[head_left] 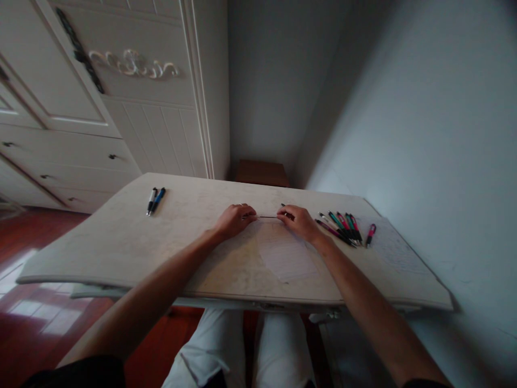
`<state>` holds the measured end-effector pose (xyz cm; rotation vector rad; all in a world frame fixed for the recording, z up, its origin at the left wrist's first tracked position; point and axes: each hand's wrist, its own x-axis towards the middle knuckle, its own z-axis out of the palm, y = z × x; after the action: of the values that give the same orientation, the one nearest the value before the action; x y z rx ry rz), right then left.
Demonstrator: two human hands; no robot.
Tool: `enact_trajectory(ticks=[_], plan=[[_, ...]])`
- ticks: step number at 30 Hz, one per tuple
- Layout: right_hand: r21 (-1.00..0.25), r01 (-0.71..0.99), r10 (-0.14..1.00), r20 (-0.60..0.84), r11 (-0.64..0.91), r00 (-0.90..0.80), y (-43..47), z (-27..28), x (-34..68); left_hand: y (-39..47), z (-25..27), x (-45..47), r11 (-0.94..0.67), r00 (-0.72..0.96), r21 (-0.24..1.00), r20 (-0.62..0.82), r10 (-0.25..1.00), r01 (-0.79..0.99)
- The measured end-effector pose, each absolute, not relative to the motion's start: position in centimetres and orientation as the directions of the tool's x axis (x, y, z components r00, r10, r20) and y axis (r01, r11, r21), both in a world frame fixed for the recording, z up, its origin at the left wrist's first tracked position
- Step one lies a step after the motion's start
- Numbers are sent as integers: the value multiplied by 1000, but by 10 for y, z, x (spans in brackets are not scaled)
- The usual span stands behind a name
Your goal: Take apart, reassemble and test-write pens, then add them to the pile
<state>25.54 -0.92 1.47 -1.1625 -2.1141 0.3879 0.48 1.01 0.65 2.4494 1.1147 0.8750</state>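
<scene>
Between my two hands, above the tabletop, stretches a thin dark rod [267,217] that looks like a pen refill. My left hand [237,218] is closed on its left end, with the fingertips pinched together. Fingers of my right hand [297,220] pinch the other end, and a small dark tip shows just above them. Below the hands, a lined sheet of paper [285,253] lies flat on the white table [161,242]. My fingers partly hide what they hold.
Right of my right hand lies a group of several coloured pens [343,229], with a pink and black pen [370,235] apart from them. A written sheet [398,248] is by the wall. A white pen [152,199] and a blue pen [159,201] lie far left.
</scene>
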Motion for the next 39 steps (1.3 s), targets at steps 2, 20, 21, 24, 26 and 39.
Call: enact_trajectory(ticks=[2,20,21,24,26,39], plan=[[-551,618,827,417,561,-378,-9,14,255,10,6,5,-656,518,503,405,754,562],[-607,547,816,393,576,-423,-9,6,251,10,4,5,-677,546,531,408,732,510],[-610,541,814,393,579,-428,-9,6,250,10,4,5,-677,548,531,407,731,509],[-615,519,803,408,593,-434,-12,7,248,10,4,5,-676,546,526,406,733,516],[-613,509,795,426,604,-431,-13,7,246,9,4,5,-678,546,519,407,732,521],[-584,513,776,426,629,-466,-16,4,242,6,4,5,-720,571,489,444,691,491]])
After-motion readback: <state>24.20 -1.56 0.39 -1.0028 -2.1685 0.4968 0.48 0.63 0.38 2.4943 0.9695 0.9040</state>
